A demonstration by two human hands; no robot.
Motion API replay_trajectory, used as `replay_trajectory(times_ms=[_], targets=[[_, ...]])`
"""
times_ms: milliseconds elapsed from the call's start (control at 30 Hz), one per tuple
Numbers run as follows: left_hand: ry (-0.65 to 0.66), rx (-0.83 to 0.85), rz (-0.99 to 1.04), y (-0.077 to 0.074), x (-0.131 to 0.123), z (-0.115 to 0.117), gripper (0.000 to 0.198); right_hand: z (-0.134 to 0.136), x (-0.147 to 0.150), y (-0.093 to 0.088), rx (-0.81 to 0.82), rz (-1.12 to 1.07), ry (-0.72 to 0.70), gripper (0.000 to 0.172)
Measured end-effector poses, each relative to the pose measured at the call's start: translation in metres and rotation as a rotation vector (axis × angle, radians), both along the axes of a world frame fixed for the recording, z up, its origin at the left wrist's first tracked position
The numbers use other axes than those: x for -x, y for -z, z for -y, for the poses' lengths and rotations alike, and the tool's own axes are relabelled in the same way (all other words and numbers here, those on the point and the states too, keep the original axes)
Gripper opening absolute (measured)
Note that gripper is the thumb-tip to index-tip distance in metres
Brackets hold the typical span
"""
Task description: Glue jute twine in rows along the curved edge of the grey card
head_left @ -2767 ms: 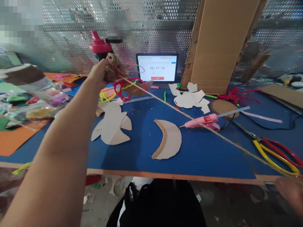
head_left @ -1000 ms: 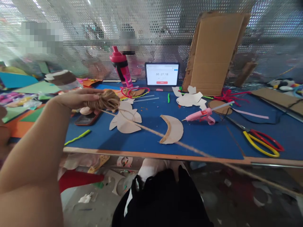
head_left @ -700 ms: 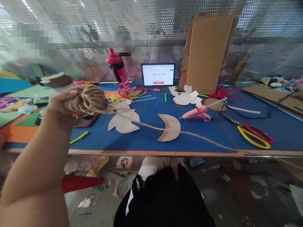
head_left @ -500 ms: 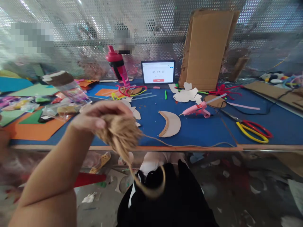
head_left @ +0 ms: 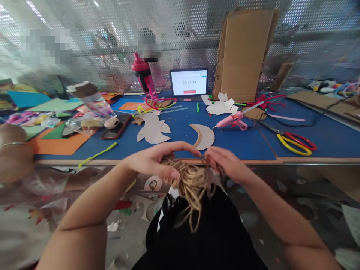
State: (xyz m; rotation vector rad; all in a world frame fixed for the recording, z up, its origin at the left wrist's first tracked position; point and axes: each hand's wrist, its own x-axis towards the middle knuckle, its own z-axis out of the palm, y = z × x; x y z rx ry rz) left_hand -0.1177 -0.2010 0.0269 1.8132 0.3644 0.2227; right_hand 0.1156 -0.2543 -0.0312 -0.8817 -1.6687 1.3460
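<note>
A loose bundle of tan twine (head_left: 192, 183) hangs over my lap, just off the table's front edge. My left hand (head_left: 157, 161) grips its upper left side, with the thumb across the strands. At the bundle's right, my right hand (head_left: 225, 163) pinches a strand of the twine between its fingertips. Beyond my hands lies a crescent of pale card (head_left: 206, 137), its inner curve lined with twine. A white card cutout (head_left: 154, 129) rests to its left. To the crescent's right is a pink glue gun (head_left: 231, 120) with a clear stick in its back.
Scissors (head_left: 295, 143) with red and yellow handles lie at the right. A tablet (head_left: 189, 82) and a cardboard sheet (head_left: 243, 56) stand at the back. Left are a tilted bottle (head_left: 94, 99), a phone (head_left: 116, 127), a green pipe cleaner (head_left: 98, 153) and another person's arm (head_left: 17, 153).
My right hand has come into view and taken a strand of the twine. My left hand has moved right with the bundle, uncovering the white cutout and the phone.
</note>
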Motion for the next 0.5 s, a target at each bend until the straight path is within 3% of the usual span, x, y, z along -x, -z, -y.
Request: replay_trajectory(times_ms=[133,200,267,333,400,433,500], targets=[[-0.359,-0.599,-0.221,-0.006,0.023,-0.029,0.045,-0.025,0.008,-0.059,-0.262,0.063,0.111,0.032],[-0.578,-0.865,-0.380,-0.007,0.029,-0.049,0.034,-0.045,0.026,-0.093,-0.585,0.279,0.159,0.032],[-0.839,-1.039,-0.517,-0.005,0.031,-0.070,0.033,-0.066,0.050,-0.127,-0.708,0.484,0.221,0.034],[-1.021,-1.096,-0.582,-0.004,0.031,-0.093,0.041,-0.089,0.073,-0.158,-0.788,0.627,0.220,0.059],[-1.103,-1.099,-0.608,-0.003,0.033,-0.116,0.056,-0.112,0.094,-0.184,-0.802,0.663,0.224,0.072],[-1.129,-1.094,-0.620,-0.003,0.034,-0.126,0.063,-0.123,0.102,-0.196,-0.801,0.666,0.209,0.069],[-1.149,-1.057,-0.662,-0.001,0.040,-0.146,0.074,-0.145,0.116,-0.215,-0.789,0.684,0.141,0.045]])
